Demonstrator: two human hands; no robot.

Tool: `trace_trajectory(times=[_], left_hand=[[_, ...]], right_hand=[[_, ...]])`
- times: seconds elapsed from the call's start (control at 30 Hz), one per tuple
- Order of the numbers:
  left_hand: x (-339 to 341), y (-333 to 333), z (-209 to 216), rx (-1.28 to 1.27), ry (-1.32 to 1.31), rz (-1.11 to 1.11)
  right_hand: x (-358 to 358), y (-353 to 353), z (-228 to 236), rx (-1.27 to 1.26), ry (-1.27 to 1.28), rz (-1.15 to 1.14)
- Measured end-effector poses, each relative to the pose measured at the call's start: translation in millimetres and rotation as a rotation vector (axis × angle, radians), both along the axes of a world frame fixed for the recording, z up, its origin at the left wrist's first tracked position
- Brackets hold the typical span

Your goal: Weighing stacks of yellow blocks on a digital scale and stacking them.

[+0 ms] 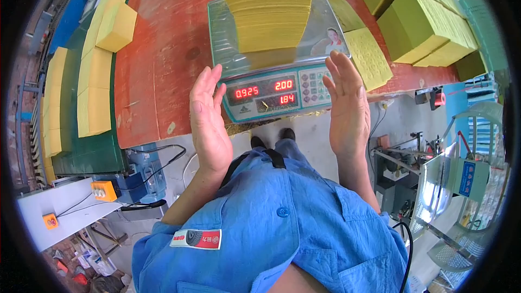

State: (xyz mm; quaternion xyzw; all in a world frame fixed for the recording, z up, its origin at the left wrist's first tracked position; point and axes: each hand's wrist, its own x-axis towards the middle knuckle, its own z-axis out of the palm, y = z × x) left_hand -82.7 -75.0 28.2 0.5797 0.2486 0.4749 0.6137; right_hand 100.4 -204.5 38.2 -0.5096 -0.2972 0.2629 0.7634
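Observation:
A tall stack of yellow paper sheets (271, 16) stands on the metal pan of a digital weighing scale (223, 43), with red digits lit on its front panel. My left hand (209, 122) is raised by the left end of that panel, fingers extended and holding nothing. Opposite it, my right hand (348, 111) is held up by the keypad end, also empty, with its fingers stretched out. The palms face each other with a wide gap between them. Loose flat yellow sheets (366, 59) lie on the table along the scale's right side.
The scale sits near the edge of a worn red table (157, 65). On the left, a green conveyor (106, 154) carries blocks of yellow paper (97, 92), beside a blue motor (146, 171). More yellow stacks (415, 27) stand at the right; a metal chair (434, 184) is below them.

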Motion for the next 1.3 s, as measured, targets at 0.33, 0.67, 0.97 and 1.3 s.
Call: trace_trajectory(times=[0.33,0.67,0.97,1.3], left_hand=[[15.4,12.4,15.4,0.041,0.011,0.012],[43.9,50.5,89.3,0.608,-0.080,0.145],[52.0,63.9,103.5,0.689,-0.080,0.213],[54.8,68.7,99.9,0.633,-0.073,0.214]], right_hand=[[14.1,13.4,18.5,0.020,-0.069,0.016],[55.1,84.7,115.7,0.102,-1.092,-0.326],[84.1,131.2,128.9,0.084,-1.088,-0.311],[91.6,137.5,134.5,0.121,-1.096,-0.302]])
